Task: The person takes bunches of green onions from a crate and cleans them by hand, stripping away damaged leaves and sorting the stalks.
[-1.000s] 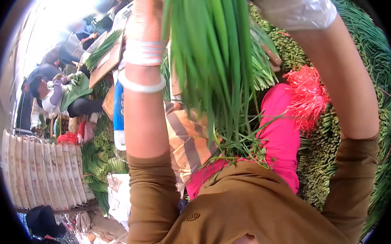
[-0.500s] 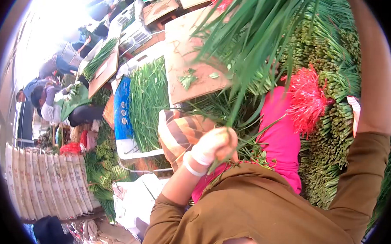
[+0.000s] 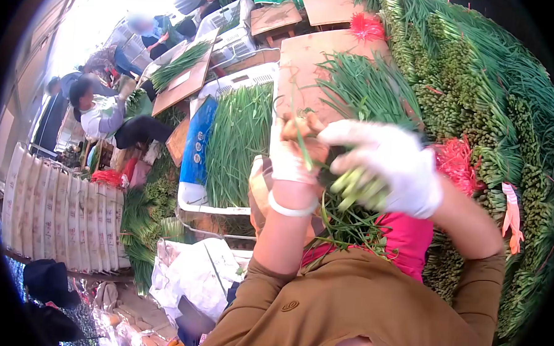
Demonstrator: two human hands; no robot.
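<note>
Brought down since earlier, the green bunch (image 3: 358, 188) is gripped by its stems in the right hand (image 3: 395, 163), seemingly being steadied; the left hand's (image 3: 299, 154) grip cannot be told; firm support seems needed.

Green bunch (image 3: 358, 187) — pale-stemmed; stalk ends near lap (image 3: 404, 237)

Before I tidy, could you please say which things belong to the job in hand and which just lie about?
Likely in the work: stalk bunch in right hand; greens on wooden board; greens-filled crate; red plastic strands.

Apparently lying about: white sack; orange glove.
</note>
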